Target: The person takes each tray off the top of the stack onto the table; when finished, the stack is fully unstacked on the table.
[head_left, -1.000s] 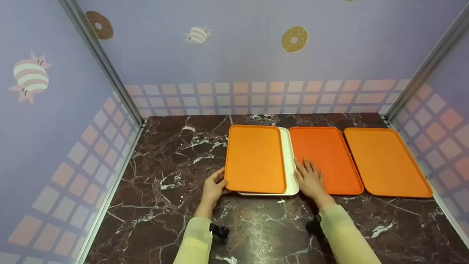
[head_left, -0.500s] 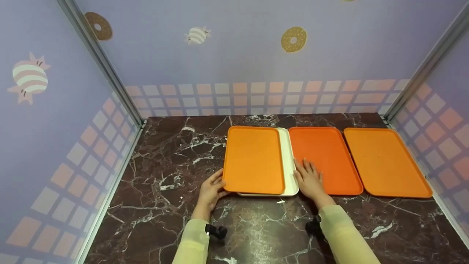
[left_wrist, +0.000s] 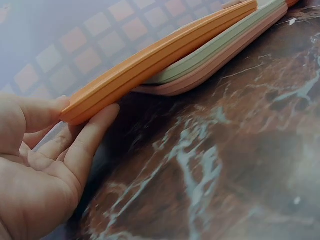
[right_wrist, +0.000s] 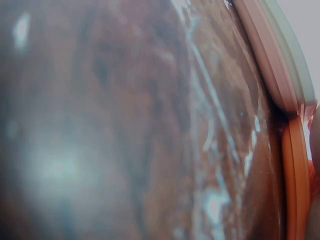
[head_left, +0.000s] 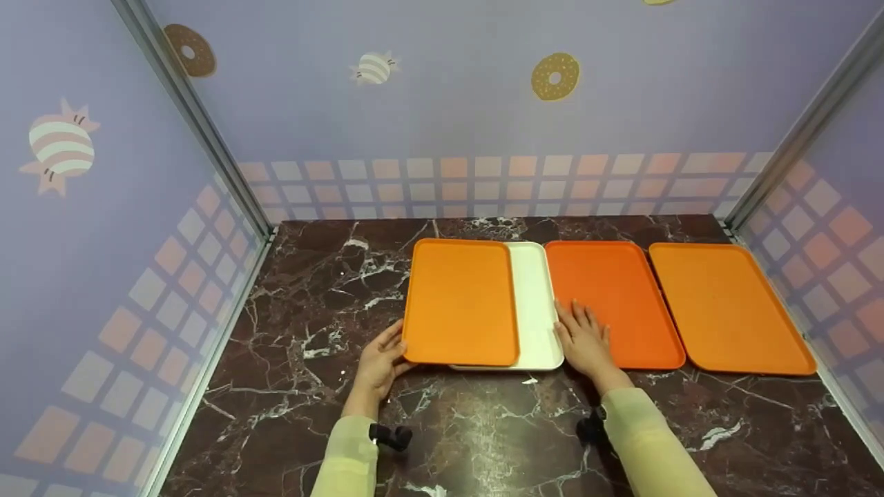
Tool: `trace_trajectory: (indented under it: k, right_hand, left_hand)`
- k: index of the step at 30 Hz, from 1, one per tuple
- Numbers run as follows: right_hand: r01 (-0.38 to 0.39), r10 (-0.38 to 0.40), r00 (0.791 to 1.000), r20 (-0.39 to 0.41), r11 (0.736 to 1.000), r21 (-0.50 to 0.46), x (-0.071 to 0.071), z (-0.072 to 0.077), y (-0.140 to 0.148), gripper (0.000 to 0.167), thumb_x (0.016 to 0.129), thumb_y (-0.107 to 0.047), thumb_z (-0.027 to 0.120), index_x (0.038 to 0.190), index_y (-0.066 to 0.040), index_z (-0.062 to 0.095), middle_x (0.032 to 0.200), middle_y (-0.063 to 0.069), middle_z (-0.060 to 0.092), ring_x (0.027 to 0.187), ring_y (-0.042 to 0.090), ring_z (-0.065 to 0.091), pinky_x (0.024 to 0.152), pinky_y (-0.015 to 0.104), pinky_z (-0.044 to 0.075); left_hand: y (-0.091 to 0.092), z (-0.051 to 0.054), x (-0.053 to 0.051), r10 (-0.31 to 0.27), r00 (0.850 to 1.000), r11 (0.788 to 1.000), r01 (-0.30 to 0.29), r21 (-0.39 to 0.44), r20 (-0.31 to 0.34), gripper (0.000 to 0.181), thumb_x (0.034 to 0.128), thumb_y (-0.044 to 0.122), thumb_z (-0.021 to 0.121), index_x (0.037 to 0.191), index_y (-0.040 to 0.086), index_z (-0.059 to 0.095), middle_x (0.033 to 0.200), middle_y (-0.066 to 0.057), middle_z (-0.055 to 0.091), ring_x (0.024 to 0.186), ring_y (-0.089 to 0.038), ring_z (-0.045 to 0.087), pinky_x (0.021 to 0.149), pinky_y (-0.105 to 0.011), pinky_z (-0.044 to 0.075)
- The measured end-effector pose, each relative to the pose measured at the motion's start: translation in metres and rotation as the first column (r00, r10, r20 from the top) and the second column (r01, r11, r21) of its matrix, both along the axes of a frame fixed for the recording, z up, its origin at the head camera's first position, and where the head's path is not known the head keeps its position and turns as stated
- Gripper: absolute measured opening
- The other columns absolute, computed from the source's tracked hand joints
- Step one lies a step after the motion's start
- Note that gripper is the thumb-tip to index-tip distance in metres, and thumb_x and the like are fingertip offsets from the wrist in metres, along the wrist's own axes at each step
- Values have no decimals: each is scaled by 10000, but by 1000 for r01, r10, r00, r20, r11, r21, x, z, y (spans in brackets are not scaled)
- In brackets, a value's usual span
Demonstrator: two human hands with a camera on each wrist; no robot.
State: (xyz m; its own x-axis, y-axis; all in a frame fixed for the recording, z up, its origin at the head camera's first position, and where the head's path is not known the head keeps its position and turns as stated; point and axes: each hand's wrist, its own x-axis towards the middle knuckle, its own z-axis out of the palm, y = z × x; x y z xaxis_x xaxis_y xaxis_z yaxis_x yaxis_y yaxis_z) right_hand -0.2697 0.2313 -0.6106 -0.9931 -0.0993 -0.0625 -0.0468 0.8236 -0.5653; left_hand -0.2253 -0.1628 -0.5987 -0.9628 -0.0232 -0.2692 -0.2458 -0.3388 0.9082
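Note:
My left hand (head_left: 376,364) pinches the near left corner of an orange tray (head_left: 461,304), thumb on top and fingers beneath. That tray is raised at the left and overlaps a white tray (head_left: 536,304), jutting out past its left side. In the left wrist view a pinkish tray (left_wrist: 182,89) lies directly under the white tray (left_wrist: 192,67). My right hand (head_left: 585,339) rests with fingers extended over the red-orange tray (head_left: 597,276), its fingertips at the white tray's right edge. Only a blurred sliver of it shows in the right wrist view.
A second orange tray (head_left: 732,304) lies at the far right, beside the red-orange one. All stand on a dark marbled tabletop (head_left: 331,290). Patterned lilac walls (head_left: 456,103) enclose the back and both sides.
The held orange tray has slid left with my left hand, uncovering a wider strip of the white tray. My right hand has stayed in place.

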Motion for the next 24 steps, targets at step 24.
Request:
trace_trajectory:
  k: [24]
  right_hand:
    - [1, -1, 1000, 3, 1000, 2, 0, 0, 0, 546, 1127, -383, 340, 1652, -275, 239, 1735, 169, 105, 1595, 458, 31, 1198, 773, -66]
  left_hand:
    - [-96, 13, 15, 83, 996, 992, -80, -96, 35, 549, 1063, 38, 512, 1595, 72, 379, 1425, -88, 581, 906, -71, 709, 748, -261, 606]
